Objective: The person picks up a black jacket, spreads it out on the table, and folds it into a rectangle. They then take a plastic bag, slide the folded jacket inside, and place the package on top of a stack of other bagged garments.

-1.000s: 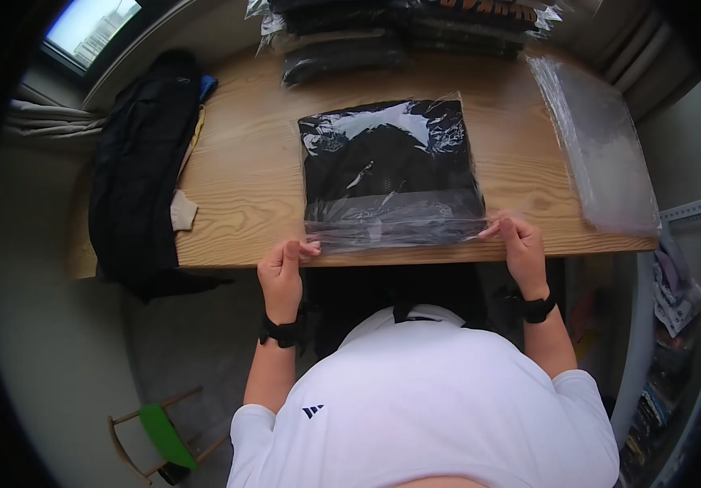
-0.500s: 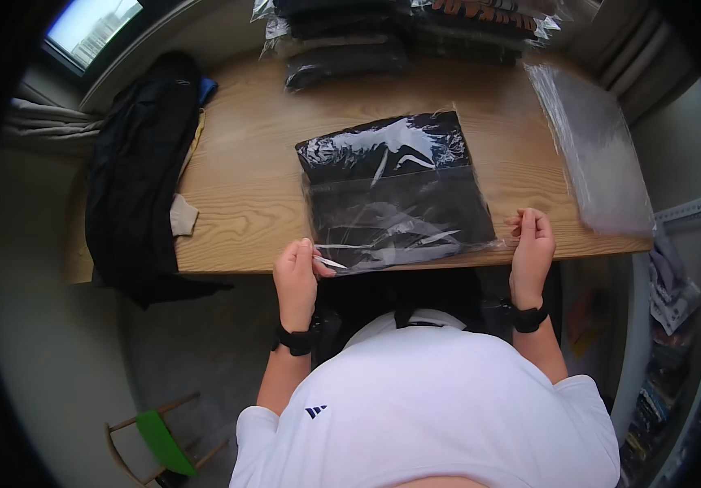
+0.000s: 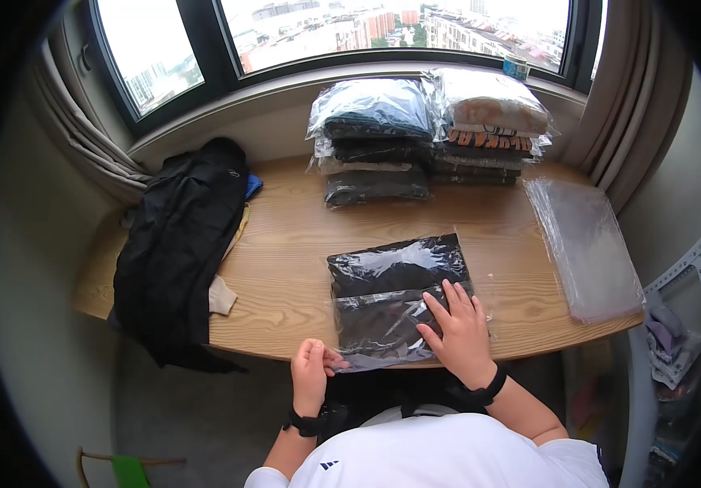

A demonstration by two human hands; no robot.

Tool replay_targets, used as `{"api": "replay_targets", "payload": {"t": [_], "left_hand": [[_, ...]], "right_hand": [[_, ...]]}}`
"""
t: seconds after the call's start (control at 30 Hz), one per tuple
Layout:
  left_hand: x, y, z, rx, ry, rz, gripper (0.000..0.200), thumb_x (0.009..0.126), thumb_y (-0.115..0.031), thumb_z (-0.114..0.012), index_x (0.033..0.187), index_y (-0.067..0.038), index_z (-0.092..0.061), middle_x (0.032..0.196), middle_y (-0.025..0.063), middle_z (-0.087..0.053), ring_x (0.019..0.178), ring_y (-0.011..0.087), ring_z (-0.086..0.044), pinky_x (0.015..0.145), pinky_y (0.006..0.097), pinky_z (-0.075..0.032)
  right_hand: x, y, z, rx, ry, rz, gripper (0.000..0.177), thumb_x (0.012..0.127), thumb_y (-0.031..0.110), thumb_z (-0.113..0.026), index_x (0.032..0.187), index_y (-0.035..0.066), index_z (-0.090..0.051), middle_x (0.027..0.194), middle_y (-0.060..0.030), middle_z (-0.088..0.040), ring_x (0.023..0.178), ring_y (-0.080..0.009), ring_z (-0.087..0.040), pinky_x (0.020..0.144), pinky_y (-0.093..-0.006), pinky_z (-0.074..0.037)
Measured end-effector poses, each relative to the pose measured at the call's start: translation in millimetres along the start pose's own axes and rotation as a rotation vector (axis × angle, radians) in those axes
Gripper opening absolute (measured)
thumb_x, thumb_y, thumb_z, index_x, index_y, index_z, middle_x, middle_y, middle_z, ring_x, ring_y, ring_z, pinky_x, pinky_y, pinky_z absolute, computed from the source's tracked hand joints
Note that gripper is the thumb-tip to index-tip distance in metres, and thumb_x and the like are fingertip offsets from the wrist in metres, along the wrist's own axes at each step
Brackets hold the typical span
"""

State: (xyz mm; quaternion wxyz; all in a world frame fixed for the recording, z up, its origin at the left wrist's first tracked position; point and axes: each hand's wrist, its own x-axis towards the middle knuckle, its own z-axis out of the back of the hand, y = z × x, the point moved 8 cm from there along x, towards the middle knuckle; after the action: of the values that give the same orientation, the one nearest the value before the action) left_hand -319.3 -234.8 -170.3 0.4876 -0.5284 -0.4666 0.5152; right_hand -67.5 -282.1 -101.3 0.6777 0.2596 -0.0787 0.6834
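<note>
A folded black garment in a clear plastic bag (image 3: pixel 395 264) lies near the front edge of the wooden table. My left hand (image 3: pixel 314 366) pinches the bag's near left corner, where loose film hangs at the table edge. Flat on the right side of the bag rests my right hand (image 3: pixel 458 329), its fingers spread and pressing the film. A light seam or fold line runs across the bag above that hand. Glare hides some of the garment's detail.
Two stacks of bagged clothes (image 3: pixel 375 146) stand at the back by the window. Dark clothing (image 3: pixel 175 244) hangs over the table's left front edge. Clear empty bags (image 3: pixel 586 252) lie at the right, near a metal shelf (image 3: pixel 692 268). A green-seated chair (image 3: pixel 129 472) is at lower left.
My right hand has let go of the bag's right corner and moved onto its surface. My left hand still pinches the left corner. The camera view has tilted up.
</note>
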Motion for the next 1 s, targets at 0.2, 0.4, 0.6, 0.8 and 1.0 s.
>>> {"api": "replay_targets", "payload": {"t": [0.2,0.4,0.6,0.8,1.0], "left_hand": [[-47,-131,-79,0.654,0.365,-0.923,0.030,0.079,0.001,-0.059,0.108,-0.002,-0.055,0.116,0.0143,-0.056,0.113,0.0328,-0.051,0.094,0.0415,-0.041],[9,-59,-123,1.410,0.502,-1.000,0.071,0.088,-0.054,-0.048,0.146,-0.017,-0.030,0.152,0.0134,-0.022,0.142,0.0309,-0.016,0.109,0.0552,-0.016],[21,-34,-117,1.437,0.580,-0.852,0.077,0.086,-0.062,-0.044,0.146,-0.017,-0.029,0.153,0.0158,-0.016,0.142,0.0362,-0.010,0.106,0.0635,-0.016],[25,-26,-118,1.425,0.648,-0.773,0.077,0.086,-0.062,-0.045,0.146,-0.016,-0.029,0.154,0.0166,-0.014,0.142,0.0376,-0.008,0.106,0.0650,-0.015],[29,-21,-121,1.391,0.720,-0.706,0.078,0.086,-0.060,-0.048,0.146,-0.015,-0.029,0.153,0.0179,-0.013,0.141,0.0393,-0.007,0.104,0.0664,-0.015]], "right_hand": [[5,4,0,-0.050,-0.011,0.026,0.051,0.077,0.036,-0.070,0.121,0.014,-0.059,0.133,-0.0193,-0.047,0.126,-0.0333,-0.041,0.103,-0.0482,-0.031],[18,-8,-17,-0.159,0.146,0.152,0.059,0.081,0.049,-0.062,0.134,0.026,-0.049,0.146,-0.0151,-0.033,0.137,-0.0326,-0.026,0.108,-0.0574,-0.020],[18,-25,-40,0.036,0.307,0.142,0.059,0.085,0.056,-0.054,0.137,0.029,-0.044,0.150,-0.0130,-0.023,0.140,-0.0340,-0.017,0.107,-0.0633,-0.016],[19,-27,-49,0.031,0.361,0.147,0.060,0.084,0.057,-0.055,0.136,0.028,-0.045,0.150,-0.0127,-0.024,0.140,-0.0337,-0.016,0.106,-0.0637,-0.016],[20,-29,-56,0.034,0.415,0.134,0.061,0.083,0.056,-0.057,0.135,0.026,-0.047,0.149,-0.0127,-0.024,0.140,-0.0332,-0.016,0.107,-0.0637,-0.015]]}}
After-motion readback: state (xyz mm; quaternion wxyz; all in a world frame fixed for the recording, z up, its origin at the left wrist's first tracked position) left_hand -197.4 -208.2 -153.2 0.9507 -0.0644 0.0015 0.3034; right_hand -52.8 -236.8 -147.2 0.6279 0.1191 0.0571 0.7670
